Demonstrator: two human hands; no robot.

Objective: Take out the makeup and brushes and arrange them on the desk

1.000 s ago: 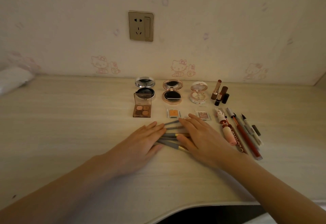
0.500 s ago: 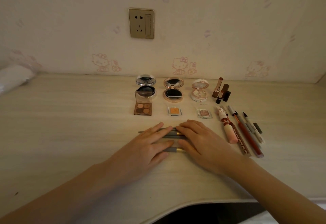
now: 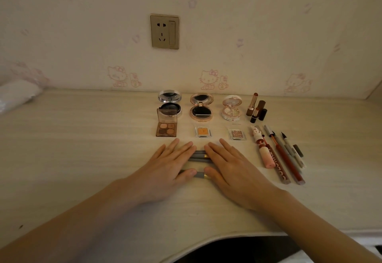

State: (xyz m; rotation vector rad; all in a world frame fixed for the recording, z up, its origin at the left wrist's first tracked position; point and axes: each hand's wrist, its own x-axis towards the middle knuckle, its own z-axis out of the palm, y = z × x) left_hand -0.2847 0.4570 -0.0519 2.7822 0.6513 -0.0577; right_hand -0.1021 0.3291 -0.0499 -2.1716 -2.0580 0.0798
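On the pale bench (image 3: 82, 159), head view: the left hand (image 3: 165, 171) and right hand (image 3: 233, 171) are lying flat, fingers straight, pressing on the grey brushes (image 3: 199, 155) showing between them; beyond, compacts (image 3: 201, 107), an eyeshadow palette (image 3: 166, 131), lipsticks (image 3: 257, 109) and pencils (image 3: 285, 155) are resting in rows.
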